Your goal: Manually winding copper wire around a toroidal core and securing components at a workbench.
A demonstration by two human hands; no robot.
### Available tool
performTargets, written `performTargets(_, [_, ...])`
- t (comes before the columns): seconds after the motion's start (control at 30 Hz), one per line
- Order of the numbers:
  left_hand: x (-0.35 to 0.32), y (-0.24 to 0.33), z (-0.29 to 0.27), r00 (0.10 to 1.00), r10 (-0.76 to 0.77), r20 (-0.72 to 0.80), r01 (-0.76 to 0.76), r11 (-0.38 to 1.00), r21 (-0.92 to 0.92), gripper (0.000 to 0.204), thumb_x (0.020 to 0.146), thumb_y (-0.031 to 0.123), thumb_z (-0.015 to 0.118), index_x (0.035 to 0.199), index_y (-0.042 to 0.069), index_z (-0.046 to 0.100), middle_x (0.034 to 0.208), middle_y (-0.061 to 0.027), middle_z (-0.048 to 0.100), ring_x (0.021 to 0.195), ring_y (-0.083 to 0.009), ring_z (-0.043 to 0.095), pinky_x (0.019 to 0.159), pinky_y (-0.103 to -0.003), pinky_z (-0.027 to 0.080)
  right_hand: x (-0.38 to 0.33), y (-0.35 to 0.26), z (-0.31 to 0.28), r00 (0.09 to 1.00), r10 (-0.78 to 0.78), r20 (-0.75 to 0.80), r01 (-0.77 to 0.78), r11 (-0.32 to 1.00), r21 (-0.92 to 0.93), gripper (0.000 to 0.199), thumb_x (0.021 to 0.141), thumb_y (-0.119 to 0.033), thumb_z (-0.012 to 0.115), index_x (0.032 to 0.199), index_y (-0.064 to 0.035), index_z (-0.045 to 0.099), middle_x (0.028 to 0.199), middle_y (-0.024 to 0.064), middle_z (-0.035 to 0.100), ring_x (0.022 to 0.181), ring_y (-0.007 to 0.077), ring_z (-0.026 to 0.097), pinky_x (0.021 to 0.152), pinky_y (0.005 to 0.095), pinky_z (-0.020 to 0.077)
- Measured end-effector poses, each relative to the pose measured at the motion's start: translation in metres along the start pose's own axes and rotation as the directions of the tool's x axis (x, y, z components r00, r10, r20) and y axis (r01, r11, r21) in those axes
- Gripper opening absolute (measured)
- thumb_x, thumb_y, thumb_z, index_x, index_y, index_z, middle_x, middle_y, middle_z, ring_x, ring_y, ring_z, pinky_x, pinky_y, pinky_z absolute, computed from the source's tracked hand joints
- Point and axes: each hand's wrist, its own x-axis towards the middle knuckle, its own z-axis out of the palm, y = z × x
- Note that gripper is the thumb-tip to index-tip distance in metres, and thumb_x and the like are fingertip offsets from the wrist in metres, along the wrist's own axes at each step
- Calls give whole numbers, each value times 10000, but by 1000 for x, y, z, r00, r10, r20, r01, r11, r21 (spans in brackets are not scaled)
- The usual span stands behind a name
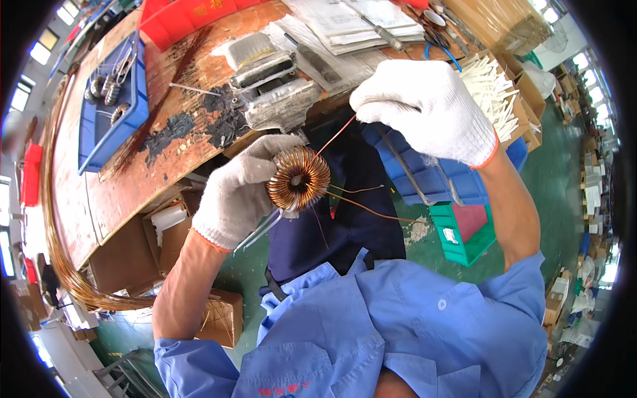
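My left hand [242, 189], in a white knit glove, grips a toroidal coil [282, 188] wound with copper wire, holding it by its left side above my lap. Loose wire ends [375, 207] stick out to the coil's right, and pale strips hang below it. A taut length of copper wire [337, 134] runs from the coil's top up to my right hand [424, 106]. That gloved hand is closed, pinching the wire between thumb and fingers. The wire's tip is hidden in the glove.
On the worn wooden bench [174, 79] are a metal clamp fixture [269, 83], screwdrivers, papers [352, 26] and a blue tray [133, 116] with several coils. White strips [490, 96] fill a box at right. A green bin [458, 245] sits below; a copper wire bundle [63, 265] curves at left.
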Motion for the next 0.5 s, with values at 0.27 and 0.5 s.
performTargets(0.27, [7, -4, 1, 995, -23, -97, 8, 988, -151, 653, 907, 389, 575, 1370, -68, 623, 1290, -246, 702, 1128, -366, 708, 837, -483, 631, -10, 2, 3, 997, 70, -23, -69, 997, 20, 111, 936, -136, 796, 967, -31, 774, 907, 111, 756, 810, 291, 728, 741, 365, 571])
performTargets(0.5, [4, 2, -7, 999, -39, -16, 35, 982, -184, 642, 913, 372, 603, 1374, -75, 621, 1343, -237, 695, 1168, -351, 712, 887, -423, 629, -4, -4, 1, 1000, 20, 9, -20, 1000, 2, 115, 936, -17, 793, 1044, 17, 774, 901, 88, 737, 808, 153, 701, 725, 284, 544])
